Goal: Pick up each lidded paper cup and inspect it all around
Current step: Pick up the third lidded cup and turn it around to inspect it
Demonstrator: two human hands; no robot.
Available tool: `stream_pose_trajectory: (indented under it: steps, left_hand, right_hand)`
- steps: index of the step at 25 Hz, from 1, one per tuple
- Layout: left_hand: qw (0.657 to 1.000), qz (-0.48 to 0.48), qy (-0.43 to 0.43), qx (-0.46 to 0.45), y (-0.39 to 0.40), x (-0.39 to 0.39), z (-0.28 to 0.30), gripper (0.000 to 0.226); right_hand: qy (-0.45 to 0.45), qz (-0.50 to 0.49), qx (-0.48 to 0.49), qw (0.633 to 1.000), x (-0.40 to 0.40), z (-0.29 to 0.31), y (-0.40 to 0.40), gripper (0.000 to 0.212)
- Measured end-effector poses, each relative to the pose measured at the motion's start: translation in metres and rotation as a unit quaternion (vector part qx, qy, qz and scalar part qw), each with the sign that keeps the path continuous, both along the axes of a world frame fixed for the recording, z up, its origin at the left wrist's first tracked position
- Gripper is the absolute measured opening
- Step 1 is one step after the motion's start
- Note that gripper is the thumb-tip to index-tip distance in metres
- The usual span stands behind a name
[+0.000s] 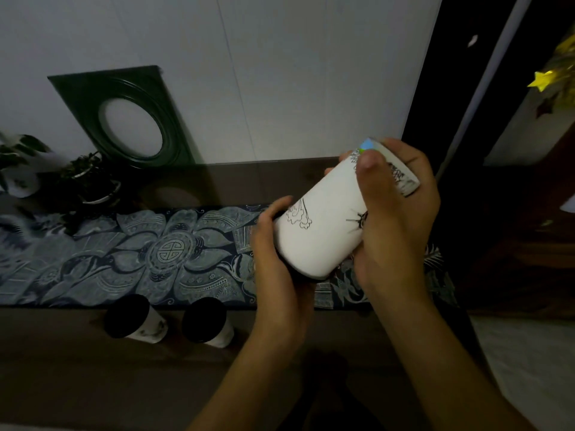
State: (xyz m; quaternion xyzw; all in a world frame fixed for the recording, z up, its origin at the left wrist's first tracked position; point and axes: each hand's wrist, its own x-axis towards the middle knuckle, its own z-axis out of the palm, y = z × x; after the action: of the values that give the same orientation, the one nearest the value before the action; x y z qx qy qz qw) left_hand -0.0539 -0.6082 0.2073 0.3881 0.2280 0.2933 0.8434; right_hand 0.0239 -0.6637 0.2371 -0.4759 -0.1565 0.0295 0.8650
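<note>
Above the counter (77,368), both hands hold one tilted paper cup (326,219): left hand (277,253) grips the lidded end, right hand (395,213) the base. Two other cups (137,321) (207,323) stand waiting, probably not inspected yet.

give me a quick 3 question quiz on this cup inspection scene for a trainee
1. True or false: the held cup is standing upright on the table runner.
2. How many lidded cups stand on the table, not held? A) one B) two C) four
3. Fill in: the left hand grips the cup's ___ end.

Key:
1. False. Both hands hold it tilted in the air, the right hand near its base.
2. B. The left standing cup and the right standing cup, both with black lids.
3. Lidded.
</note>
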Motion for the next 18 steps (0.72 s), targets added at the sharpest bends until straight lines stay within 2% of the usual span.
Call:
stream_pose_trajectory:
  steps: [1,3,4,6,8,10,13,15,16,18]
  left_hand:
    - [1.0,0.001,-0.022,0.011,0.0,-0.001,-0.003,0.037]
    - [0.998,-0.044,-0.024,-0.033,0.003,-0.004,-0.002,0.045]
    - [0.993,-0.094,0.005,-0.077,0.007,-0.005,0.003,0.053]
    - [0.957,-0.251,0.061,-0.134,0.013,-0.008,0.018,0.063]
    - [0.93,-0.325,0.07,-0.153,0.016,-0.011,0.023,0.063]
    - [0.944,-0.287,0.07,-0.148,0.017,-0.009,0.022,0.056]
    - [0.982,-0.153,0.064,-0.09,0.012,-0.002,0.016,0.057]
    - [0.995,-0.075,0.04,-0.043,0.009,0.001,0.011,0.051]
    - [0.997,-0.061,0.035,-0.033,0.009,0.002,0.009,0.049]
    - [0.992,-0.107,0.043,-0.05,0.013,0.0,0.01,0.051]
  right_hand:
    - [-0.007,0.016,-0.007,1.0,0.003,0.001,-0.002,0.045]
    - [-0.088,0.114,-0.013,0.99,0.013,0.004,-0.009,0.055]
    - [-0.135,0.179,-0.008,0.974,0.018,0.007,-0.012,0.063]
    - [-0.185,0.288,0.0,0.94,0.025,0.014,-0.017,0.071]
    - [-0.186,0.315,-0.003,0.931,0.025,0.017,-0.018,0.071]
    - [-0.167,0.27,0.001,0.948,0.02,0.016,-0.015,0.068]
    - [-0.108,0.167,0.034,0.98,0.01,0.006,-0.006,0.064]
    - [-0.049,0.098,0.038,0.993,0.005,0.0,-0.002,0.06]
    - [-0.032,0.082,0.034,0.996,0.004,-0.002,-0.002,0.057]
    - [-0.048,0.106,0.024,0.993,0.008,-0.002,-0.006,0.062]
